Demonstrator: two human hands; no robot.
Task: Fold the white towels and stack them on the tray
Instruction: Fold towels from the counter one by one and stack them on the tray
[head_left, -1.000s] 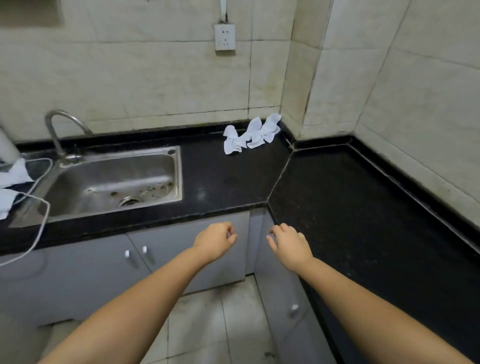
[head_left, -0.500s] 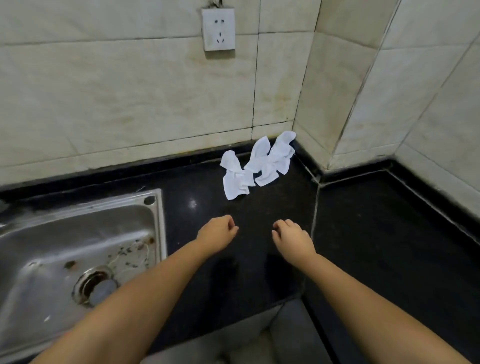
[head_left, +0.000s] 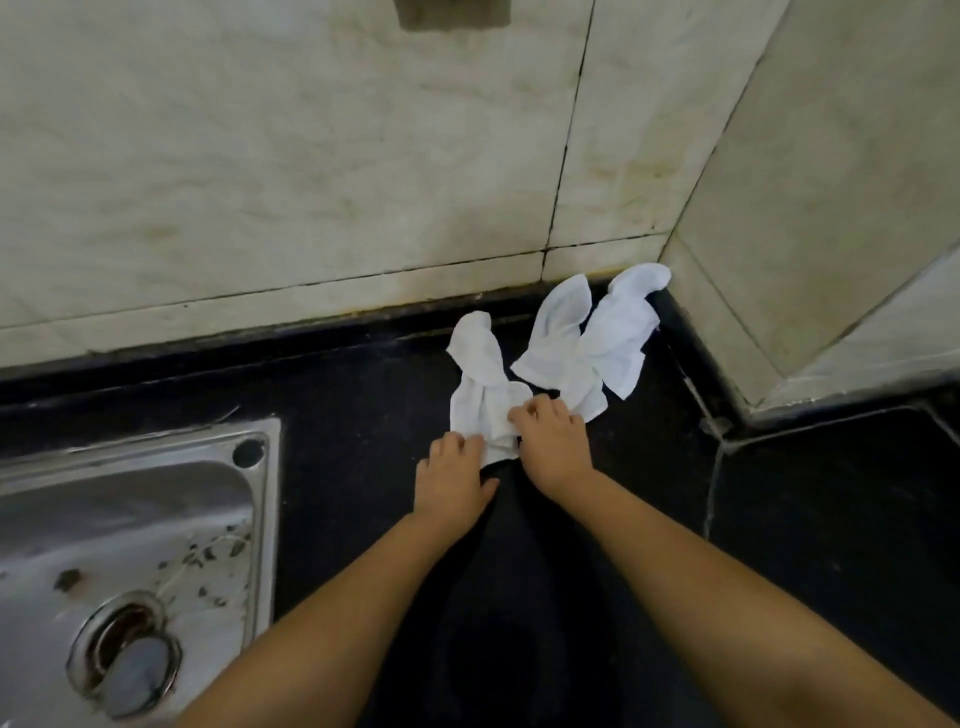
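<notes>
White crumpled towel (head_left: 483, 400) on the black countertop (head_left: 363, 395) is pinched at its near edge by left hand (head_left: 453, 478) and right hand (head_left: 553, 441); two more towels (head_left: 597, 338) lie just beyond.

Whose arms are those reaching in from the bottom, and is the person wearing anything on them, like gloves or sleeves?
They belong to the person wearing the camera. Both forearms are bare as far as the picture shows: no sleeves or cuffs are visible. The left hand and the right hand have no gloves, and no rings, watch or bracelets can be seen. The fingernails look short and unpainted, though the picture is slightly blurred.
</notes>
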